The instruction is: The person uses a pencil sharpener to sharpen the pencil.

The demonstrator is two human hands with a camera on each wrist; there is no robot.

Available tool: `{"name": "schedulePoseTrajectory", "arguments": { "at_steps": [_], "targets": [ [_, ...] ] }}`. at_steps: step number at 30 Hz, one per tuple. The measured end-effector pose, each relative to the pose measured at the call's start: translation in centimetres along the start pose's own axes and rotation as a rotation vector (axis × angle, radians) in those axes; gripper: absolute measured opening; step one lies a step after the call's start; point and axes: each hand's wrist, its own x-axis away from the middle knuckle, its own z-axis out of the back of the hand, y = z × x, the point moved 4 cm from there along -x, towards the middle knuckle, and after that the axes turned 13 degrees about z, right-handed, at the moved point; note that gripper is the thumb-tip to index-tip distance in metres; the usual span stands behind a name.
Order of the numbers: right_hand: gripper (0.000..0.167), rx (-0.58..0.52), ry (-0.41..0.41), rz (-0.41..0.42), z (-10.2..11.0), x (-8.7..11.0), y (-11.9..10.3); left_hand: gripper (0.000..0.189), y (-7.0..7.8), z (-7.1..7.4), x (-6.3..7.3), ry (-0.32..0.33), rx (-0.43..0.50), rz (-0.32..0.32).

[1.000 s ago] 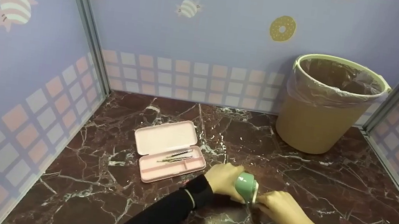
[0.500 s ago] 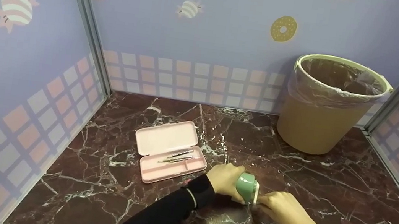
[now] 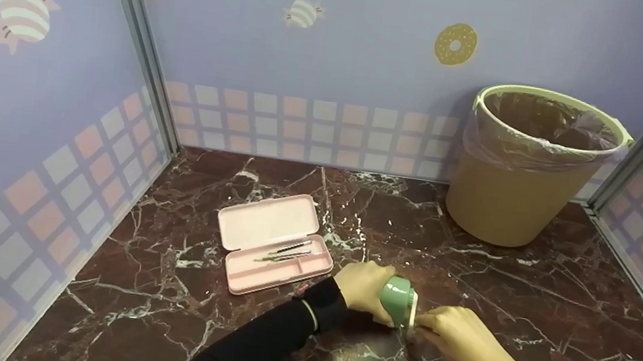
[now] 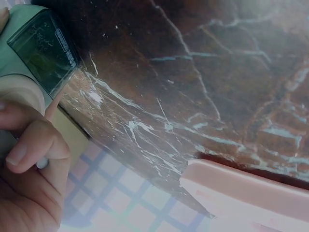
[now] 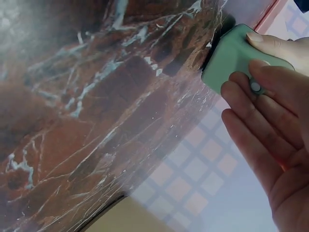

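My left hand (image 3: 364, 287) grips a green pencil sharpener (image 3: 396, 299), tilted over the table, with its cream ribbed end towards the right. Close against that end, my right hand (image 3: 465, 339) has curled fingers. In the right wrist view, its thumb and forefinger pinch a small dark green piece with a round pale end (image 5: 256, 86); whether it is a pencil end or a crank knob I cannot tell. The left wrist view shows the sharpener's clear drawer (image 4: 46, 50), with pale bits inside. Left of the hands, a pink pencil case (image 3: 269, 223) lies open, holding several thin pencils (image 3: 287, 252).
A lidless tan bin (image 3: 502, 198) with a plastic liner stands at the back right. Small white flecks (image 3: 361, 232) speckle the dark marble-patterned table (image 3: 155, 308) beyond the hands. Patterned walls (image 3: 324, 63) border the back and sides.
Both hands and the sharpener stay almost in place. The right hand and wrist shift very slightly; the pencil case and bin have not moved.
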Motion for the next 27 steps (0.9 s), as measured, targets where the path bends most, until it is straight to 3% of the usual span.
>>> {"name": "schedulePoseTrajectory", "arguments": {
  "at_steps": [6,14,27],
  "targets": [
    [0.014,0.011,0.045,0.023,0.7,0.0,-0.2,0.069,0.0,0.2,0.0,-0.01,-0.011,0.0],
    [0.006,-0.023,0.031,-0.004,1.5,-0.3,-0.2,0.068,0.0,0.2,0.2,-0.002,-0.019,-0.013],
    [0.01,-0.007,0.06,0.008,2.4,-0.5,0.0,0.068,0.0,0.2,0.1,-0.003,-0.016,-0.031]
  ]
}}
